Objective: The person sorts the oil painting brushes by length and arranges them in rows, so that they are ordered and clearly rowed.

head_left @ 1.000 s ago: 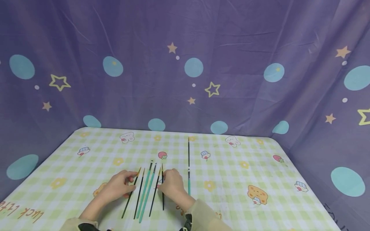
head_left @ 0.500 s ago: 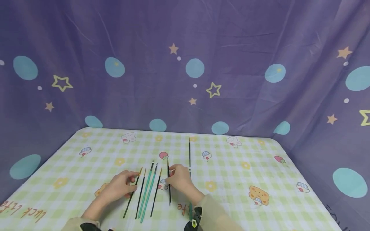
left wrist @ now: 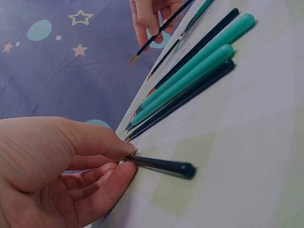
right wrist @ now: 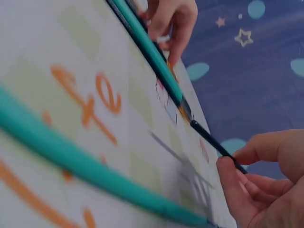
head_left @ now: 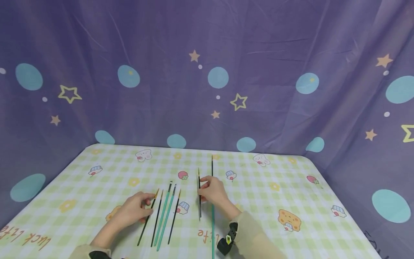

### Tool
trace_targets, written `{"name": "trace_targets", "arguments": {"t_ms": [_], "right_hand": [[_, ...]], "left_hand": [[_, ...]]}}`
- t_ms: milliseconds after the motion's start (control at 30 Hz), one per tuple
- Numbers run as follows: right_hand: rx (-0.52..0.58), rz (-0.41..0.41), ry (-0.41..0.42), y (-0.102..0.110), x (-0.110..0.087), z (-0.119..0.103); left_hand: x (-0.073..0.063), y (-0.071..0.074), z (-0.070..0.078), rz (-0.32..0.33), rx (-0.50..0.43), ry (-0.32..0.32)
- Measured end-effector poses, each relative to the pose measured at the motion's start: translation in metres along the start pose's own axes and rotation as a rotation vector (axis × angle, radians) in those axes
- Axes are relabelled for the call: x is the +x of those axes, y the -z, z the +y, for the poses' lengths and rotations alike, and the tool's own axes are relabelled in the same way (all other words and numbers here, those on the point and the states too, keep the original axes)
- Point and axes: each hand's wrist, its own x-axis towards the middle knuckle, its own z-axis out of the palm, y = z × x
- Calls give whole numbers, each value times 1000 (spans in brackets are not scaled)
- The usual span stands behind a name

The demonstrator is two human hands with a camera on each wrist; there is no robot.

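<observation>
My left hand (head_left: 133, 208) pinches a black-handled paintbrush (head_left: 143, 230) with amber bristles between thumb and fingertips; its dark handle end (left wrist: 178, 169) juts out in the left wrist view. Farther right, my right hand (head_left: 214, 191) pinches another black paintbrush (head_left: 200, 208) upright in the head view, bristles pointing away from me. That brush (right wrist: 209, 137) hangs above the cloth, its shadow (right wrist: 180, 156) falling below it. Between the hands lie a black paintbrush (head_left: 156, 219), two teal paintbrushes (head_left: 164, 213) and one more black paintbrush (head_left: 174, 217), side by side and slightly slanted.
Right of the held brush, a black paintbrush (head_left: 212, 168) lies farther back, in line with a teal paintbrush (head_left: 213, 226) that runs toward me under the right forearm. A checked cloth (head_left: 258, 194) with printed cartoons covers the table. A purple curtain (head_left: 271, 43) stands behind it.
My right hand has carried its black paintbrush rightward and a bit farther back, away from the row, toward the brushes in line. My left hand has stayed on its brush.
</observation>
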Motion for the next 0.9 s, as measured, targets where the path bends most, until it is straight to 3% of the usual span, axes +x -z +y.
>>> {"name": "trace_targets", "arguments": {"t_ms": [300, 600, 900], "right_hand": [[78, 2, -48, 25, 20, 10], [127, 56, -103, 41, 38, 22], [111, 77, -77, 47, 50, 30]], "left_hand": [[-3, 2, 3, 16, -6, 16], [-3, 1, 0, 19, -23, 12], [-1, 0, -1, 11, -22, 7]]}}
